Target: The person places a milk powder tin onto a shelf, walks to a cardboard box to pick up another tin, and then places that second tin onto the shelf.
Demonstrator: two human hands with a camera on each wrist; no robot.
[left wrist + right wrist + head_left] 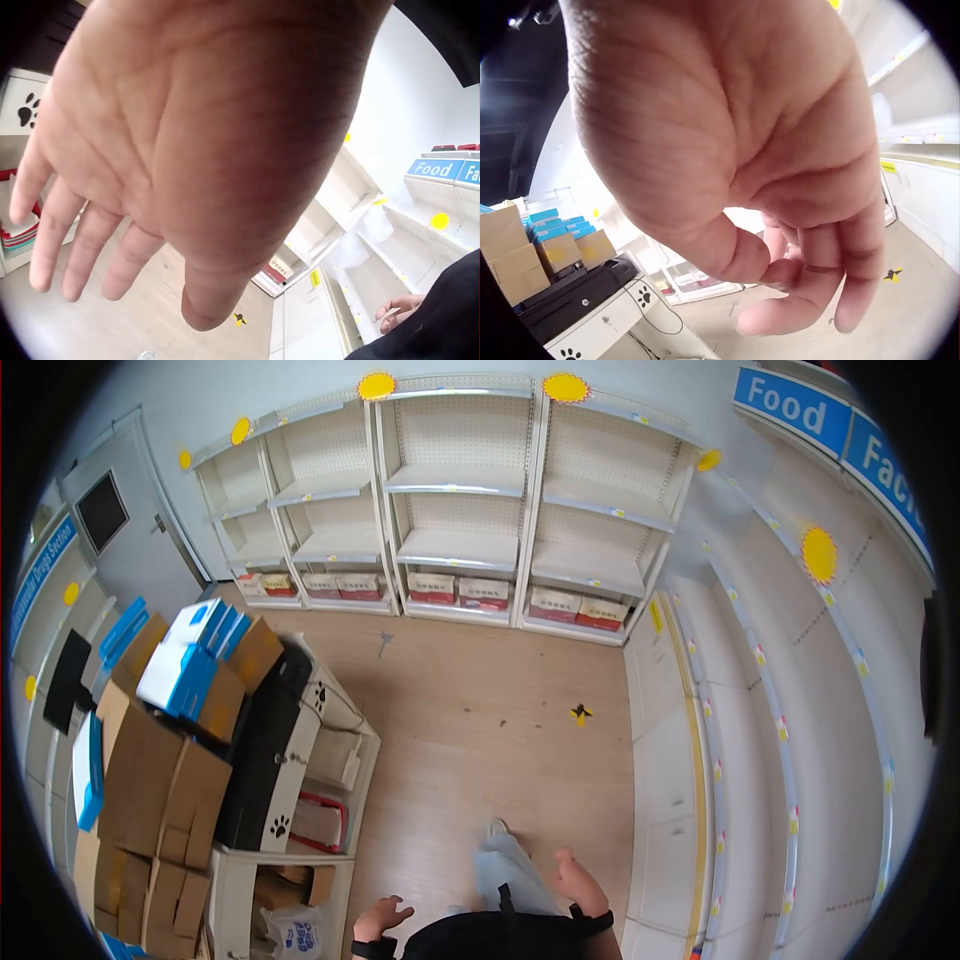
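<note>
My left hand (378,918) hangs low in front of the body with nothing in it; in the left wrist view its fingers (82,255) are straight and spread. On the other side of the body, my right hand (578,882) is also without any object. Its fingers (821,277) hang loosely curled in the right wrist view. Nearest to the left hand is a white counter (340,870) with paw prints, holding a red-rimmed tray (322,824) and a white plastic bag (298,934). White cabinets (660,810) run along the right hand's side.
Brown cardboard boxes (150,760) and blue-white boxes (172,678) are stacked on the counter around a black cash drawer (258,760). White shelving (455,478) lines the far wall, with red-white cartons (432,588) at the bottom. A black-yellow marker (581,713) lies on the floor.
</note>
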